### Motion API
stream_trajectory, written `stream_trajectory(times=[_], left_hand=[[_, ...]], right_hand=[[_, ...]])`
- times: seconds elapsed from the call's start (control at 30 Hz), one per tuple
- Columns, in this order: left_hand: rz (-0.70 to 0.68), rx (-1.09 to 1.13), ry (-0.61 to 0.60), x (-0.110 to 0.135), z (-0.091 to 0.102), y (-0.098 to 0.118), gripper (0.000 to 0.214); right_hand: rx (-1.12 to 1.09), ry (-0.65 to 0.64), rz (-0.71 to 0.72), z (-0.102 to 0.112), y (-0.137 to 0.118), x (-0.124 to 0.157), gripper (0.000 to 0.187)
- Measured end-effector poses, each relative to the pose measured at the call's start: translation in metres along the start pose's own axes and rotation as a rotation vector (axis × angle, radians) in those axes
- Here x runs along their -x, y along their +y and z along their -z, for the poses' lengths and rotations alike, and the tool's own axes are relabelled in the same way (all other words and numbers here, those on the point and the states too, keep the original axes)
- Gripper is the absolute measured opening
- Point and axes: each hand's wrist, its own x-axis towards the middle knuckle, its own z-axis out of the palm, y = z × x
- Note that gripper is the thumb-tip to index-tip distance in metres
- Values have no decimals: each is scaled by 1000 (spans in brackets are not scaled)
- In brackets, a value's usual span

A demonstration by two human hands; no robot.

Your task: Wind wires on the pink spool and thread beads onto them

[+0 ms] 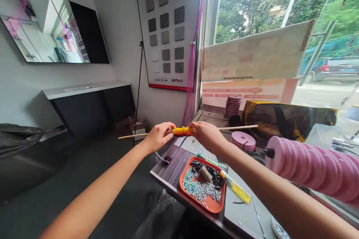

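Mid-frame, the person's left hand point(159, 136) and right hand point(206, 133) hold a wooden dowel point(238, 127) in closed grip — yellow material point(181, 130) bunched between them — with an orange bead tray point(215, 206) lower centre.

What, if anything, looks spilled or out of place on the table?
A small dark piece lies loose on the grey board, outside the orange tray holding black pieces; perhaps it strayed.

Single view, head-worn: I look forward and down from beside the near edge of the table point(174, 155), tray point(215, 206) close below, hands point(159, 137) ahead, window point(246, 11) beyond the far edge.
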Motion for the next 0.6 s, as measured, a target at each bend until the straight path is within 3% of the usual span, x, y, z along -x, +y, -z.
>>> stream_trajectory(times=[0.17,0.27,0.33,0.47,0.53,0.6], left_hand=[[-234,-325,356,35,-12,0,19],[-243,-465,481,57,-19,0,18],[-107,-446,349,66,-25,-3,17],[169,-247,-229,71,-42,-15,41],[213,-173,-359,69,-50,-20,46],[236,-142,-376,64,-54,-21,40]], right_hand=[[-66,19,-20,-4,0,-2,18],[-74,58,-18,-2,2,-7,17],[-74,87,-46,0,5,-10,18],[-83,125,-96,6,10,-14,20],[-76,128,-102,10,11,-15,21],[-65,130,-104,16,12,-15,21]])
